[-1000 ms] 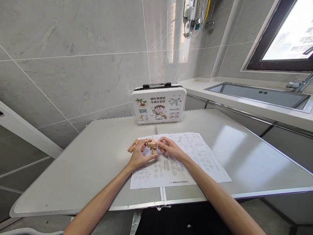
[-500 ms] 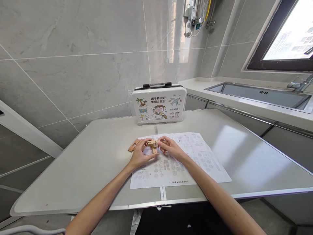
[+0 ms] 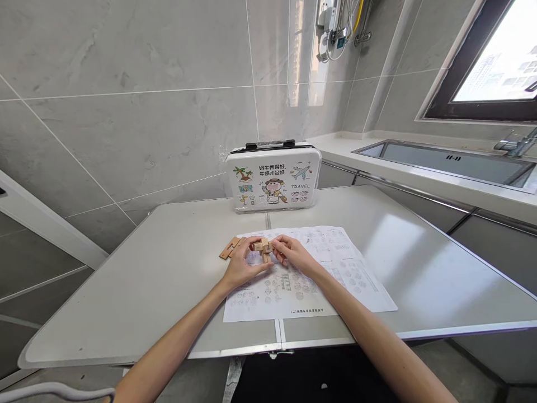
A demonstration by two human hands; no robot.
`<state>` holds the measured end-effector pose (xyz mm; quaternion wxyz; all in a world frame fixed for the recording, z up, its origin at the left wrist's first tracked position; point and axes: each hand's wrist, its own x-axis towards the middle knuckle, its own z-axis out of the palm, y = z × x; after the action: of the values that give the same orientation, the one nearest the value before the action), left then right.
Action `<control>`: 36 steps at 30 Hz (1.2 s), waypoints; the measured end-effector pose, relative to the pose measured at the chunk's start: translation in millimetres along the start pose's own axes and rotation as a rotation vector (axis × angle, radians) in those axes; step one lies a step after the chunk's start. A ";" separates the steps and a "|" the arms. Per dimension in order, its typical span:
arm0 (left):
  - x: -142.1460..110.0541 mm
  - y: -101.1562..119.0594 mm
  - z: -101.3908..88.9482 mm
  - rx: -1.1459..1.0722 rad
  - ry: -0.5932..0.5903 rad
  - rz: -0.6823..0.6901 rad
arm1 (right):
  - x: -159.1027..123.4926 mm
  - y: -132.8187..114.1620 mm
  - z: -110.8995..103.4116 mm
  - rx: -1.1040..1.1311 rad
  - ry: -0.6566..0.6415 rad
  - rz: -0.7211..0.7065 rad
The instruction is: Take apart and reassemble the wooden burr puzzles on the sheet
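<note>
A small wooden interlocking puzzle [image 3: 264,247] of crossed, numbered pieces is held just above the printed sheet. My left hand [image 3: 242,267] curves around its left side, with fingers at the top and the thumb near the bottom. At its right side, my right hand [image 3: 291,253] pinches a piece between thumb and fingers; the end beside it bears a "2". Flat wooden pieces [image 3: 229,247], one with a cut-out, lie behind my left fingers, partly hidden by them. Under both hands spreads the white sheet [image 3: 335,274] with small diagrams, its lettering upside down.
A white cartoon-printed case [image 3: 273,178] in clear wrapping stands at the back of the folding table [image 3: 138,291], near the tiled wall. To the right runs a counter with a sink [image 3: 444,159] and a faucet [image 3: 518,144].
The puzzle has turned slightly between my hands, so the "2" end shows at a different angle. Both hands keep nearly the same place. The flat pieces and the sheet have not moved.
</note>
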<state>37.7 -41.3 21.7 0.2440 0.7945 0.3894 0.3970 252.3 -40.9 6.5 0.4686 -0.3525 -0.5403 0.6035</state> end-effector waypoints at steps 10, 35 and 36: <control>0.2 1.0 -1.1 0.031 -0.006 0.049 | -0.5 -3.3 0.8 0.003 0.003 0.016; 0.1 -4.1 0.7 -0.104 0.045 -0.038 | -7.2 -12.6 0.5 0.064 -0.100 0.059; 0.9 -7.2 0.1 -0.121 0.074 -0.059 | -6.5 -12.7 -0.1 0.057 -0.070 0.061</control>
<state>35.0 -36.4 17.0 0.2887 0.7512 0.3966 0.4418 256.8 -47.3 18.5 0.4405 -0.3339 -0.5279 0.6449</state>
